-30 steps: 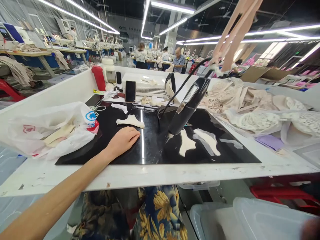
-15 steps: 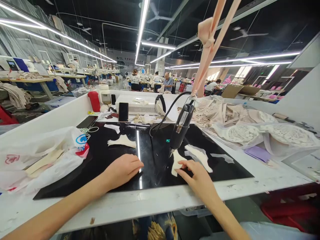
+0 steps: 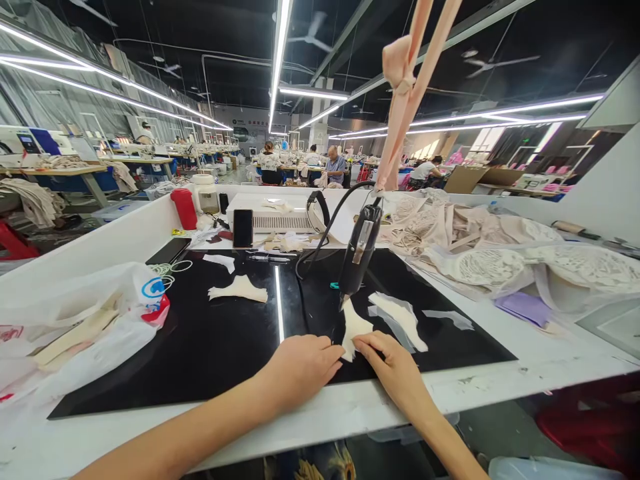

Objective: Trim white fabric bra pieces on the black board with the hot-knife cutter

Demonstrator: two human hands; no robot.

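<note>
A cream fabric piece (image 3: pixel 354 325) lies on the black work mat (image 3: pixel 215 333) just below the tip of a black hanging tool (image 3: pixel 359 255). My right hand (image 3: pixel 395 370) pinches the lower edge of that piece. My left hand (image 3: pixel 303 368) rests beside it with curled fingers touching the same edge. A second cream piece (image 3: pixel 403 319) lies just to the right, and another (image 3: pixel 239 290) sits further back on the left.
A white plastic bag (image 3: pixel 90 320) with fabric strips sits at the left. Lace and beige fabric (image 3: pixel 480 247) is piled at the right. A white box (image 3: pixel 275 212), a phone (image 3: pixel 243 229) and a red bottle (image 3: pixel 184 208) stand at the back. Other people work far behind.
My left hand slid right across the mat to the cream piece. My right hand, out of view a second ago, came in and now pinches the piece's lower edge.
</note>
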